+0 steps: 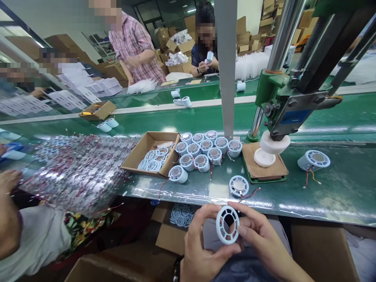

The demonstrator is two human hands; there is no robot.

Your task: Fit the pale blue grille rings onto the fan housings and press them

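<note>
In front of my lap, a light blue spoked plastic ring (pixel 226 240) is held upright, its open centre facing me. My left hand (pixel 201 244) pinches its left side and bottom between thumb and fingers. On the ring's right edge are the fingertips of my right hand (pixel 260 235). Just beyond, a round speaker unit (pixel 239 185) with red and black wires lies on the green bench (pixel 205 192). Behind it, a white round pad (pixel 264 157) rests on a cardboard-covered base, under the white head (pixel 274 141) of a green press.
Several light blue cylindrical units (pixel 201 162) stand grouped beside a cardboard box (pixel 173 147) of rings. One more unit (pixel 314 160) lies right of the press. Wired parts in clear plastic (pixel 85 168) cover the left. A co-worker's arm (pixel 8 211) is at far left; people work across the line.
</note>
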